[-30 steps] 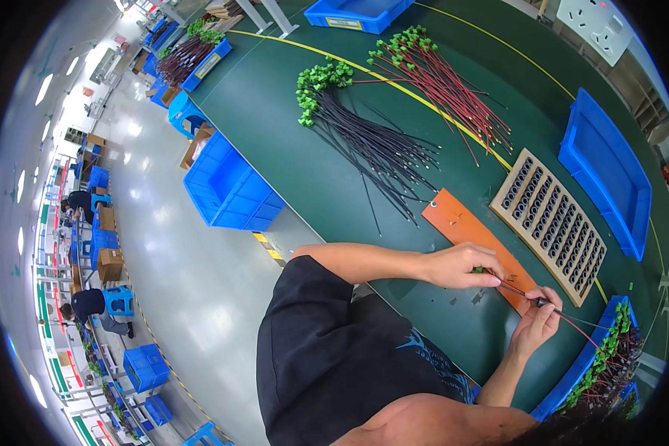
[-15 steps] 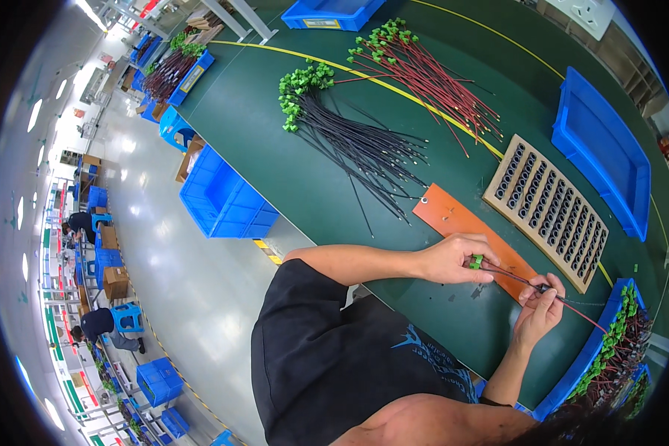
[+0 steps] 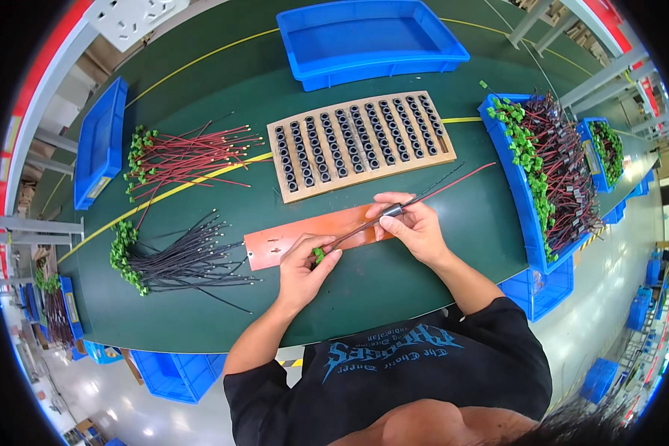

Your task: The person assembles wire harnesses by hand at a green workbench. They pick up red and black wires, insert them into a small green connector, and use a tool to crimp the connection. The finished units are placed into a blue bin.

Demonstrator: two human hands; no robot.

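My left hand (image 3: 305,269) pinches the green connector (image 3: 319,255) at one end of a red and black wire pair. Between the fingers of my right hand (image 3: 416,229) is a black cylindrical core (image 3: 392,211), with the wires running through it. Past that hand, the red wire's loose end (image 3: 468,175) and a twisted-looking black one stick out to the upper right. Both hands are over an orange strip (image 3: 264,249) lying on the green table. Beyond it, a wooden tray (image 3: 286,195) carries rows of similar black cores.
Red wires (image 3: 193,157) and black wires (image 3: 182,260) with green connectors lie in two bundles on the left. At right, a blue bin (image 3: 528,215) holds many wired pieces with cores. A shallow blue tray (image 3: 372,37) stands at the back, another blue bin (image 3: 100,145) far left.
The view has swung round, so the table now lies across in front of me. Both hands keep their hold on the connector and the core, close over the orange strip.
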